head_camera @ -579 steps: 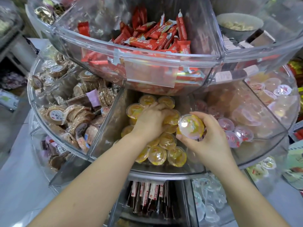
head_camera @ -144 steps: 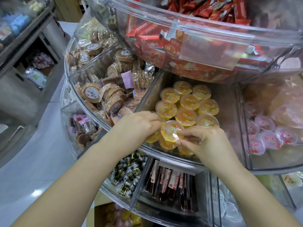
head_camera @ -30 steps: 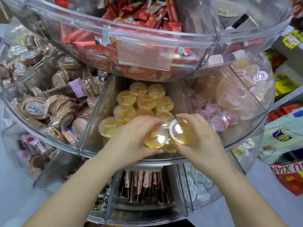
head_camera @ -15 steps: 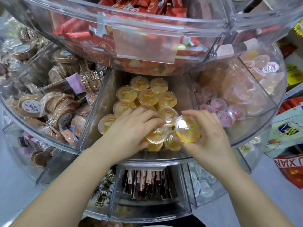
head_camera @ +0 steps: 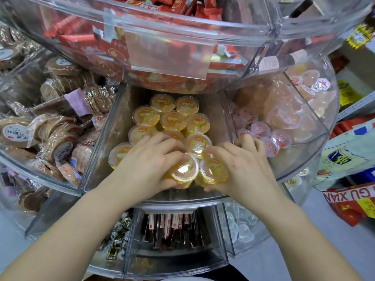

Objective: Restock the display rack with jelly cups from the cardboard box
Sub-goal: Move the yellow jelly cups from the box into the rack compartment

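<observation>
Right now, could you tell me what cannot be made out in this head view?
- Cardboard box: not in view.
- Yellow jelly cups at the front: sides covered by left hand and right hand.
- Middle bin back: hidden under the upper tier.
- Lid print: too small to read.

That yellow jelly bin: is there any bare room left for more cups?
Yes: bare floor along the left wall beside the yellow jelly cups, and along the right wall. The front is crowded, with the left hand and right hand on cups.
</observation>
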